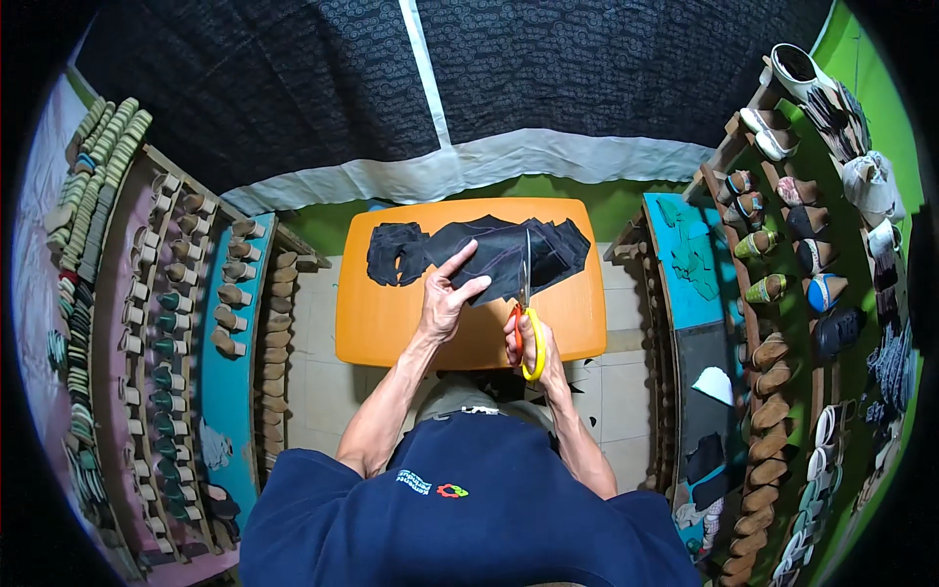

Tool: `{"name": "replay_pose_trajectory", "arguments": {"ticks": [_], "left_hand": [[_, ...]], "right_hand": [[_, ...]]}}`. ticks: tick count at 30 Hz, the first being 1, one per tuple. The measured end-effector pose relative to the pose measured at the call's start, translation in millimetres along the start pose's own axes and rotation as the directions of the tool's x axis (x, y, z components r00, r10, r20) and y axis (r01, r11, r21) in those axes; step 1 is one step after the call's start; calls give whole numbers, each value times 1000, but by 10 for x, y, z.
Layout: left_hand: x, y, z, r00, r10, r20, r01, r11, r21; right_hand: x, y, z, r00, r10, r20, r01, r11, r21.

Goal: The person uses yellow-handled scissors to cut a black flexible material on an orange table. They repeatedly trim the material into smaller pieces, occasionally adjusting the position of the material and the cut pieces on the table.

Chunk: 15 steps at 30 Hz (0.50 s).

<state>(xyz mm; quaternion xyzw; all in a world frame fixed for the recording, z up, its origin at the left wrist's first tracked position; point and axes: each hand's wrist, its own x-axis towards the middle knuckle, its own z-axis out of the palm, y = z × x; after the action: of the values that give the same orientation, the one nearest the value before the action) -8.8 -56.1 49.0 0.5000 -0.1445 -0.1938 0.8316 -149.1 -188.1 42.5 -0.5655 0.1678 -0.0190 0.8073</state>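
Dark patterned sheeting [293,88] hangs beyond the grip, behind a rounded orange tabletop [416,328] where a person in a navy short-sleeved shirt [479,533] works at thin black sheet material marked with purplish lines [489,256]. Fingers of the right hand [540,354] are closed around the handles of scissors with yellow and red-orange loops and long metal blades [534,333]; the blades point away from the body across the sheet, nearly in line, though whether they bite is hard to tell. Just left of that grip, the left hand [447,305] lies over the sheet's near side, thumb and forefinger apart; whether its other fingers clamp the material underneath cannot be told. Good cutting here likely means small, steady strokes along the marked line, the left hand holding the sheet taut and its thumb clear of the blades. Right of the blades, a crumpled dark pile [570,249] lies close enough that it could snag or be nicked; a dark piece with a hole [395,254] sits beyond and left of the left hand. Farther right of the grip, brown shoe-shaped forms [770,411] line a rack, well clear of the work.
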Motion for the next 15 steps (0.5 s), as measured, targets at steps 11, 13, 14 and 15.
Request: {"name": "replay_pose_trajectory", "arguments": {"ticks": [11, 13, 14, 15], "left_hand": [[9, 34, 49, 999, -25, 23, 24, 999, 28], [29, 35, 22, 999, -23, 31, 21, 999, 47], [45, 28, -1, 999, -19, 36, 17, 998, 61], [59, 26, -21, 999, -16, 40, 13, 997, 75]], "right_hand": [[-28, -39, -92, 1000, 22, 1, -22, 997, -70], [-28, -50, -104, 1000, 21, -9, -22, 996, -89], [-31, -56, -109, 1000, 21, -13, -22, 995, -99], [-41, -70, -112, 1000, 25, -16, -26, 997, -72]]}}
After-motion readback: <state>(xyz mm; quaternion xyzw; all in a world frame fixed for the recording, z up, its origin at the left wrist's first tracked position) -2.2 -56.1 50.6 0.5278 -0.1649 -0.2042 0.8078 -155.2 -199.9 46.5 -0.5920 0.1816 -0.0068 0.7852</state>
